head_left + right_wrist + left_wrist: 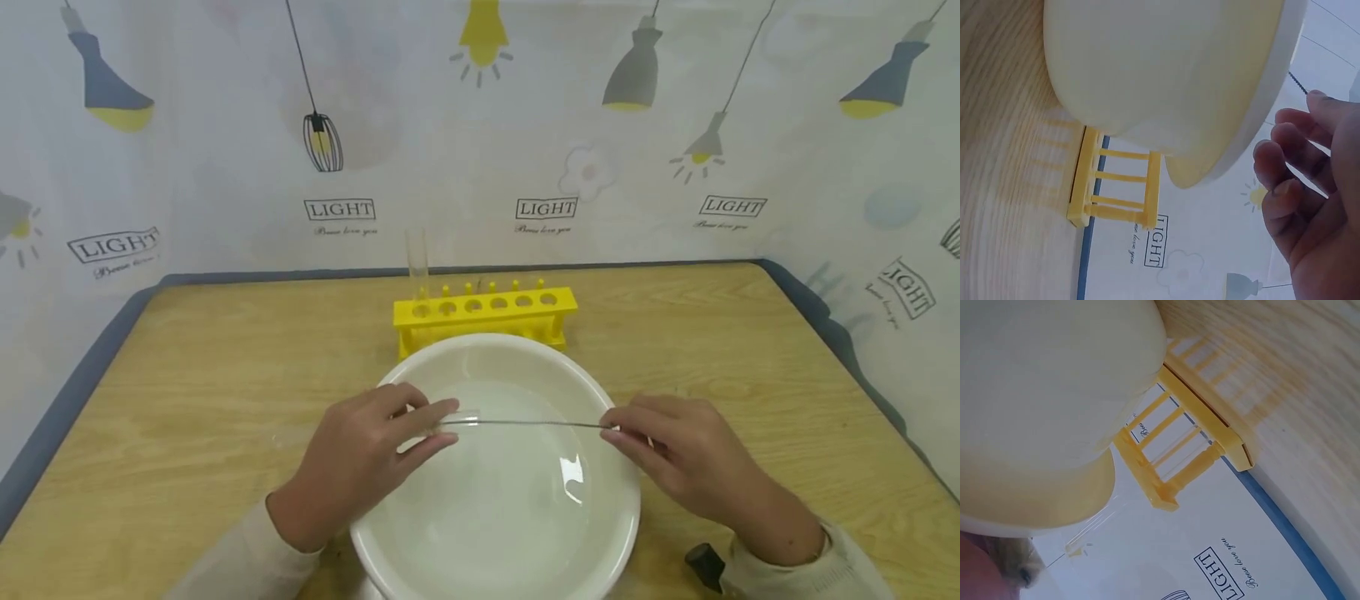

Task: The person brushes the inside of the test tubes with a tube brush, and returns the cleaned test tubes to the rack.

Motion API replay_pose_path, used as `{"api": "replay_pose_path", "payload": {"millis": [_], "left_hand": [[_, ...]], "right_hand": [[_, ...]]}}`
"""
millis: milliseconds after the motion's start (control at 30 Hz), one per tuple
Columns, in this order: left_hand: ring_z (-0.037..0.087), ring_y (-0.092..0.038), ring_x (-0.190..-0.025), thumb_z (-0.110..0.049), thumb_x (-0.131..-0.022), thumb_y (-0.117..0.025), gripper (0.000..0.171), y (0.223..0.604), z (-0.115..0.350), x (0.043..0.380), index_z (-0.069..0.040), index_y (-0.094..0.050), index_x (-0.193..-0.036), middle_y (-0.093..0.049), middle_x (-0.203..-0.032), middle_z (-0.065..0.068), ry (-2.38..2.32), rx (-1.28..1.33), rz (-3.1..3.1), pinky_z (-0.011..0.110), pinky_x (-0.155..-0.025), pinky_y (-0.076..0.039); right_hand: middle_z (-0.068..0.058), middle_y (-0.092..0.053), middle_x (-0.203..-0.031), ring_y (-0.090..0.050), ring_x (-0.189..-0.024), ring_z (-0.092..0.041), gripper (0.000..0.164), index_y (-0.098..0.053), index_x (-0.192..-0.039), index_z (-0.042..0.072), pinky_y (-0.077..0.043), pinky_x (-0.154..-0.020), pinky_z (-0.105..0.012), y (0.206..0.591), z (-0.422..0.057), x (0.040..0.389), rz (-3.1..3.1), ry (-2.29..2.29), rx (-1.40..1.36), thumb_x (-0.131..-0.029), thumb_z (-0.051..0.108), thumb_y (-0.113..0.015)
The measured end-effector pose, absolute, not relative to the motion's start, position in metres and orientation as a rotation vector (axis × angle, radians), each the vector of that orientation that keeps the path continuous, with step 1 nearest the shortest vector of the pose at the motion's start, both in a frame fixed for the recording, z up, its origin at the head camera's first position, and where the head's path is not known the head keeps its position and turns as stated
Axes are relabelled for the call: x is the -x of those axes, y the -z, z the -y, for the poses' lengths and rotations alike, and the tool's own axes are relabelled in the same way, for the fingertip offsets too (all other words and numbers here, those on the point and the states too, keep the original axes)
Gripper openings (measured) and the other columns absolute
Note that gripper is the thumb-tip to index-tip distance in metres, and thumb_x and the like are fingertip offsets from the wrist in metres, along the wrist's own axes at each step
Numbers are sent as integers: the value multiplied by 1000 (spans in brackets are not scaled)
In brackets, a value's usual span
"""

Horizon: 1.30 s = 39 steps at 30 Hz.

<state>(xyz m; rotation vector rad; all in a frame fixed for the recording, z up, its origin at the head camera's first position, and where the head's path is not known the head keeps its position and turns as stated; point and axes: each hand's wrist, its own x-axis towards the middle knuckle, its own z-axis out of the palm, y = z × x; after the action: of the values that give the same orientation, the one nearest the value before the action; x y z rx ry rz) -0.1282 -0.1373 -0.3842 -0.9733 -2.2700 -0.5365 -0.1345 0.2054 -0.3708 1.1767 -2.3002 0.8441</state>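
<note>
Over the white basin [628, 533], my left hand [360, 442] holds a clear test tube [471, 418] lying sideways, its mouth toward the right. The thumb and fingers pinch the tube, and most of it is hidden behind the hand. My right hand [686, 442] pinches the far end of a thin twisted-wire handle of a test tube brush [540, 423], which runs straight into the tube's mouth. The bristles cannot be made out in the head view. Water lies in the basin below. The right wrist view shows the wire [1297, 82] reaching the right fingertips.
Behind the basin stands a yellow test tube rack [487, 310], with another clear test tube [417, 258] upright at its left end. A small black stopper-like piece [705, 567] lies beside the right sleeve. A printed curtain [450, 150] surrounds the wooden table [225, 375].
</note>
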Motion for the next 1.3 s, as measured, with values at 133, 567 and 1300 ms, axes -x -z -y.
{"api": "replay_pose_path", "payload": {"millis": [133,567,1300], "left_hand": [[7,-52,-60,-36,-87,-77,30,384,138,129,-21,-77,-114,-64,-85,-3,508,1014,2237,16,-51,-42],[8,-55,-61,-40,-99,-61,29,383,137,128,-19,-77,-113,-66,-85,-3,428,1099,2185,19,-53,-47],[10,-55,-60,-38,-103,-56,32,381,137,130,-17,-77,-113,-65,-83,-3,390,1137,2110,21,-52,-48]], "right_hand": [[9,-60,-70,-48,-62,3,13,-72,-89,14,-40,-55,-8,372,-203,132,2329,-1037,-1192,-99,15,-64],[-12,-50,-53,-44,-41,-15,26,-65,-83,7,-40,-36,-25,360,-202,121,2775,-1972,-870,-104,10,-51],[8,-51,-63,-46,-58,4,17,-71,-92,14,-41,-52,-10,376,-195,120,2436,-1248,-1210,-91,-3,-67]]}}
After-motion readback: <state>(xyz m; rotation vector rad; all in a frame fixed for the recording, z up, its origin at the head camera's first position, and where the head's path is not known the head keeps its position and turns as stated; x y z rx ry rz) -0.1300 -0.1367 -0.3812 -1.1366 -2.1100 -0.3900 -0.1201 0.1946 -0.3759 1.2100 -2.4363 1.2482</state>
